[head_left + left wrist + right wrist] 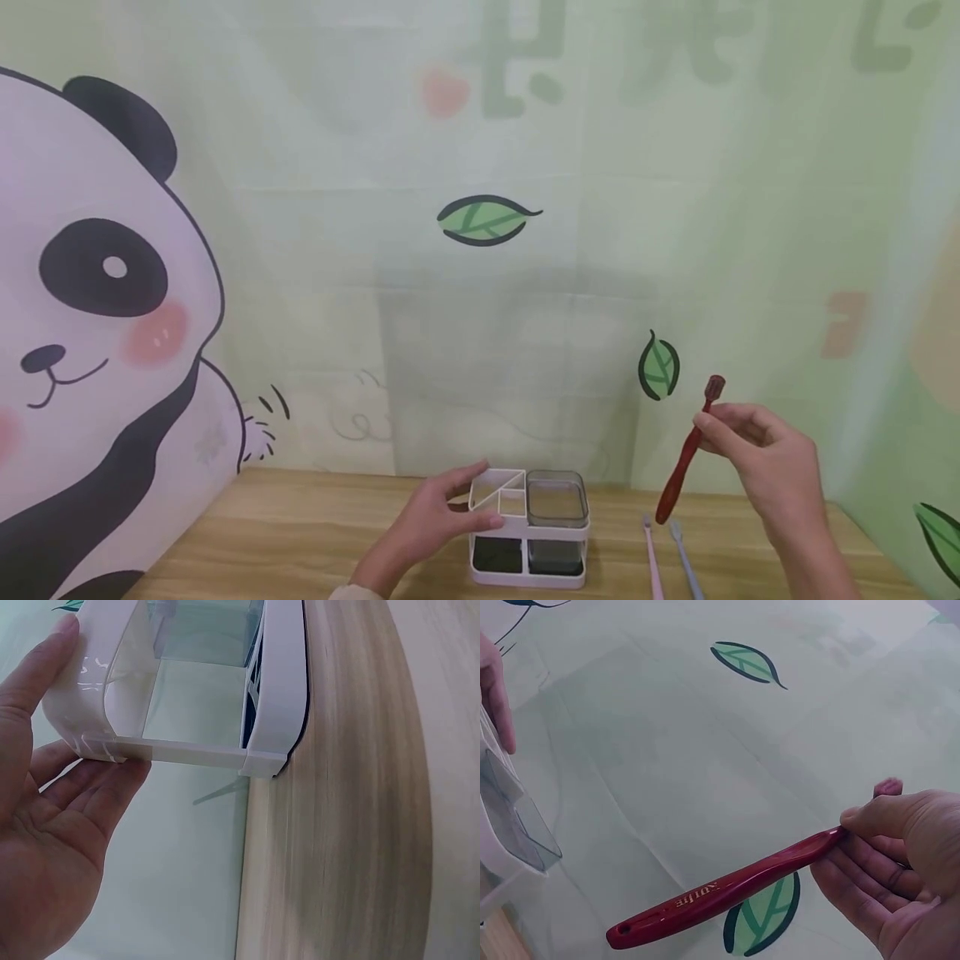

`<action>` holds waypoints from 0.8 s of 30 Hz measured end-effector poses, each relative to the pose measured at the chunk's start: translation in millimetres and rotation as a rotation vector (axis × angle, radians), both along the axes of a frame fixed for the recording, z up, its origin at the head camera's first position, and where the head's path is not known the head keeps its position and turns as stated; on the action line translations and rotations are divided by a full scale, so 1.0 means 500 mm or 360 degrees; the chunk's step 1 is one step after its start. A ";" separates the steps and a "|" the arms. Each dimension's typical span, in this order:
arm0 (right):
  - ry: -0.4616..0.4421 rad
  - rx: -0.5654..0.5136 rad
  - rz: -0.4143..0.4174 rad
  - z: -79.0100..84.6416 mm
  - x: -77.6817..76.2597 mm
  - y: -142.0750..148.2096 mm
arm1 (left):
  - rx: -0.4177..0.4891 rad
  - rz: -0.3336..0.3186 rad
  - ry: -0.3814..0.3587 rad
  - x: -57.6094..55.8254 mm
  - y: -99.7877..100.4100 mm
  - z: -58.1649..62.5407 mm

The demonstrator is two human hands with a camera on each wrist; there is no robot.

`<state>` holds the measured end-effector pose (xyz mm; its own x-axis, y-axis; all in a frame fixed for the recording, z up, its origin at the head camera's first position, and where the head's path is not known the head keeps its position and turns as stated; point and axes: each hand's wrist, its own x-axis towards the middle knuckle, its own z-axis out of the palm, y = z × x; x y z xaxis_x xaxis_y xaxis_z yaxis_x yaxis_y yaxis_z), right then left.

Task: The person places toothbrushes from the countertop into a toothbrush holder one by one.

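A white toothbrush holder [525,578] with a divided top and a clear grey cup [557,502] stands on the wooden table. My left hand [435,518] grips its upper left side, thumb on the near face and fingers round the back. In the left wrist view, that grip is on the holder's [279,690] upper white band. To the right, raised over the table, my right hand [783,471] pinches a red toothbrush [681,467] just below its head. The brush is tilted, bristle end up, handle pointing down toward the holder side.
A pink toothbrush [653,562] and a blue toothbrush [687,562] lie side by side on the wooden table [262,533], right of the holder. Behind the table hangs a pale green cloth [315,250] printed with a panda and leaves.
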<state>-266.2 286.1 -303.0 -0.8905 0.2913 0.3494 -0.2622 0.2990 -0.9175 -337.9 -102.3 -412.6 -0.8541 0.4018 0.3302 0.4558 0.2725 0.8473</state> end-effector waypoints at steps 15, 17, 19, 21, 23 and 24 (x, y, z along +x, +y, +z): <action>0.0245 -0.0193 0.0039 0.006 0.003 -0.076 | 0.0016 0.0013 0.0012 0.002 0.007 -0.007; 0.0263 -0.0214 0.0034 0.008 0.001 -0.089 | 0.0016 0.0020 0.0000 -0.001 0.008 -0.009; 0.0278 -0.0253 0.0035 0.011 -0.002 -0.102 | 0.0020 0.0027 -0.0018 -0.003 0.010 -0.010; 0.0283 -0.0268 0.0035 0.011 -0.005 -0.114 | 0.0024 0.0030 -0.0026 -0.005 0.012 -0.010; 0.0291 -0.0267 0.0032 0.010 -0.007 -0.123 | 0.0030 0.0032 -0.0031 -0.005 0.013 -0.010; 0.0292 -0.0264 0.0033 0.009 -0.007 -0.128 | 0.0036 0.0028 -0.0031 -0.004 0.014 -0.010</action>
<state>-269.9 222.2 -298.3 -0.8230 0.3403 0.4549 -0.4337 0.1409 -0.8900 -339.7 -95.4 -417.6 -0.8672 0.3796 0.3222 0.4345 0.2610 0.8620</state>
